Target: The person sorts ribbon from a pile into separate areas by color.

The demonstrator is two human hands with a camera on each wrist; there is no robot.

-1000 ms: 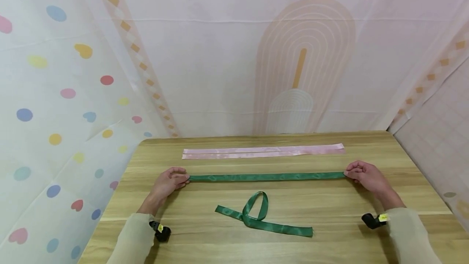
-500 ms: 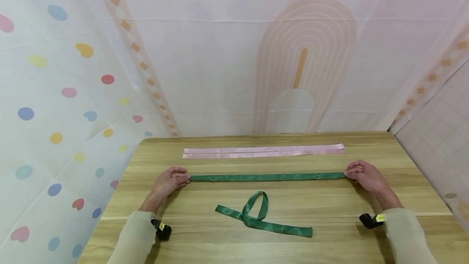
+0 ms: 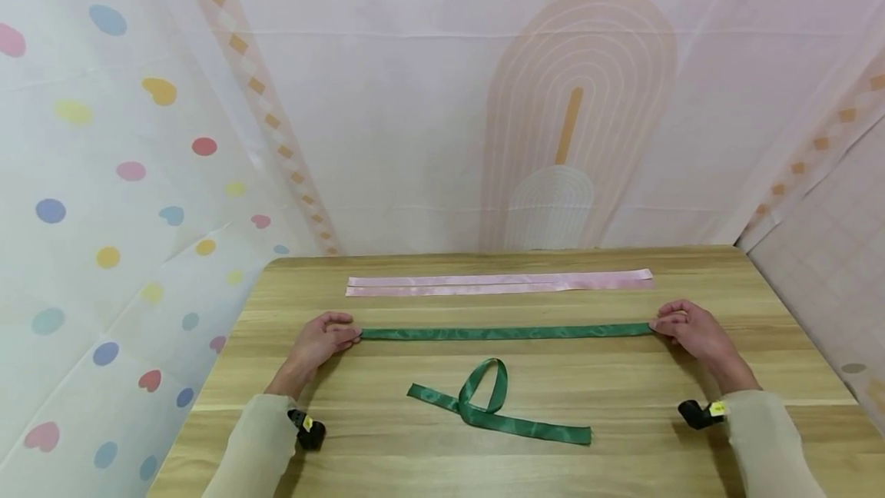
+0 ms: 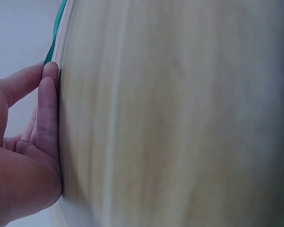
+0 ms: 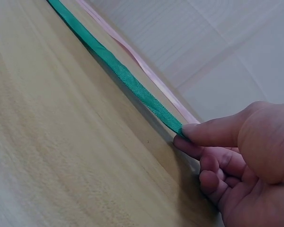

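Observation:
A long green ribbon (image 3: 505,332) lies stretched straight across the wooden table (image 3: 622,375). My left hand (image 3: 319,343) pinches its left end, knuckles resting on the wood. My right hand (image 3: 687,329) pinches its right end. In the right wrist view the thumb and forefinger of the right hand (image 5: 236,156) close on the tip of the green ribbon (image 5: 118,71). The left wrist view shows the left hand (image 4: 28,142) flat against the table, with a sliver of the green ribbon (image 4: 57,28) past the fingertips. A second green ribbon (image 3: 487,410), crossed into a loop, lies between my forearms.
Two pink ribbons (image 3: 498,282) lie side by side along the far part of the table; one pink ribbon (image 5: 146,66) runs beyond the green one in the right wrist view. Patterned cloth backdrops hang close behind and on both sides. Black wrist cameras sit at both cuffs.

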